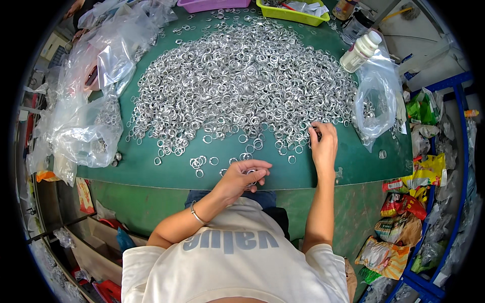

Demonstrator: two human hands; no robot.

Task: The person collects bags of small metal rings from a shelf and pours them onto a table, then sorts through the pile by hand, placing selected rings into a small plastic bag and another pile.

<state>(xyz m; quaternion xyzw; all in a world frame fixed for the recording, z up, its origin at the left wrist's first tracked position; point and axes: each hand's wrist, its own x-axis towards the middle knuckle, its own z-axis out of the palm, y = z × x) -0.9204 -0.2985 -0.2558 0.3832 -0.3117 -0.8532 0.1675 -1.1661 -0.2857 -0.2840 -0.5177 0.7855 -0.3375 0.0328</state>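
Note:
A wide heap of silver metal rings [242, 81] covers the middle of the green table [126, 173]. My left hand [242, 178] is over the table's near edge, its fingers curled around a few rings [251, 174]. Farther right, my right hand [323, 140] reaches to the heap's lower right fringe. Its fingers are bent together, with a dark spot between them; what they hold there is hidden. Several loose rings [200, 161] lie in front of the heap, left of my left hand.
Clear plastic bags [83, 131] with rings spread along the left side. On the right are another open bag [376, 103] and a white bottle [360, 51]. A purple tray [213, 5] and a yellow-green tray [293, 15] stand at the far edge. Blue shelving [462, 131] with colourful packets is at right.

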